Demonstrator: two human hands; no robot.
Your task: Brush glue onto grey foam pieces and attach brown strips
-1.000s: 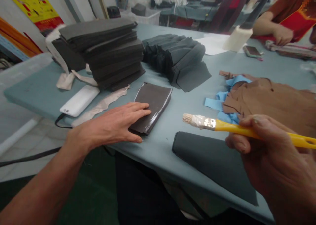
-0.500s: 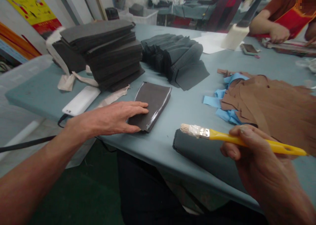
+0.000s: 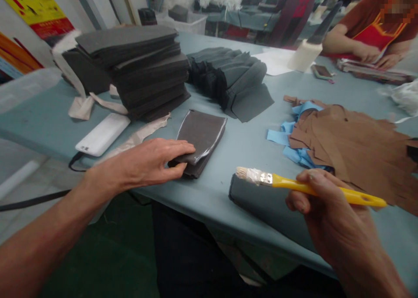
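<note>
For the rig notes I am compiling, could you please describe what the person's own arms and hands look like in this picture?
Both are bare: the left hand and its forearm show no sleeve, glove, watch or ring as far as the picture's lower left edge. The right hand is likewise ungloved, with no ring or strap visible, and its wrist leaves the frame uncovered. The fingernails are short and unpainted. No markings show on either arm.

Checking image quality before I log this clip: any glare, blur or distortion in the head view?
Head view: even indoor light; glare streaks along the glossy edge of the small dark grey sheet stack under the left hand; the yellow-handled brush in the right hand is sharp; the blue-grey table edges bow from wide-angle distortion; the background is soft.
</note>
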